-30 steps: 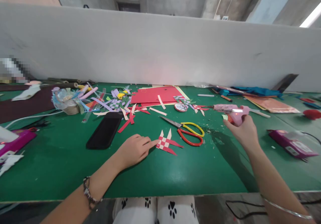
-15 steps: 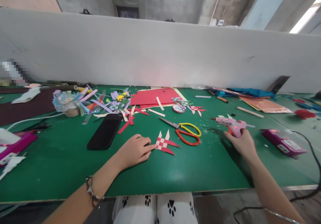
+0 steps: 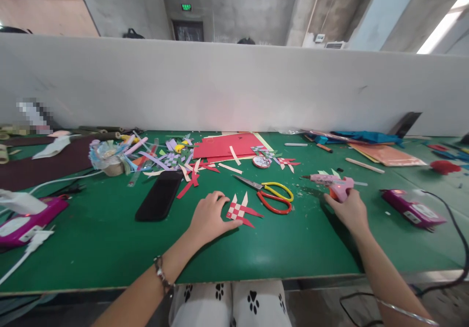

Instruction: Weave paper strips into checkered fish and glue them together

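A woven paper fish (image 3: 236,212) in red and cream checks lies flat on the green table. My left hand (image 3: 209,217) curves around its left side, thumb and fingers apart, the thumb tip by its lower edge. At the right, my right hand (image 3: 350,212) is wrapped around the handle of a pink glue gun (image 3: 339,186), whose nozzle points left. Scissors (image 3: 262,186) with one yellow and one red handle lie partly spread between the two hands, just beyond the fish. Left of my left hand rests a black phone (image 3: 159,196).
Red paper sheets (image 3: 227,147) lie at the back, beside purple and green paper scraps (image 3: 172,158) and a round tape roll (image 3: 261,161). Magenta power strips (image 3: 414,209) sit at both sides with cords. A white partition (image 3: 234,83) stands behind the table.
My left hand has opened from pointing at the fish's left edge, its thumb now spread below the fish. My right hand still holds the glue gun, barely shifted.
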